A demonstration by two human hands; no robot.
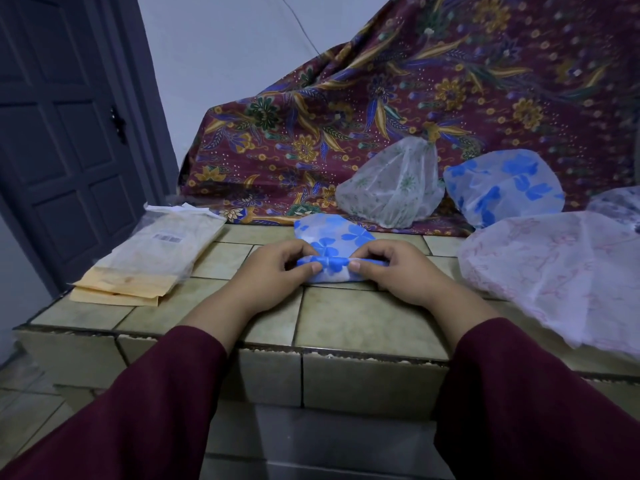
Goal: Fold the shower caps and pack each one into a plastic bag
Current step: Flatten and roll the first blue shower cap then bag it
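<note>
Tiled ledge (332,323): left hand (273,271) and right hand (398,271) pinch blue-flowered shower cap (332,244), hiding its near edge.

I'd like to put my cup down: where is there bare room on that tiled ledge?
Bare tiles lie between the stack of plastic bags and the left hand, along the front edge. The right side is crowded: a pink shower cap covers it.

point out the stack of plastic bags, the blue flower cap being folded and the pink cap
stack of plastic bags (157,252), head view, middle of the top bag
blue flower cap being folded (334,242), head view, flat part beyond the fingers
pink cap (554,271), head view, its centre
</note>
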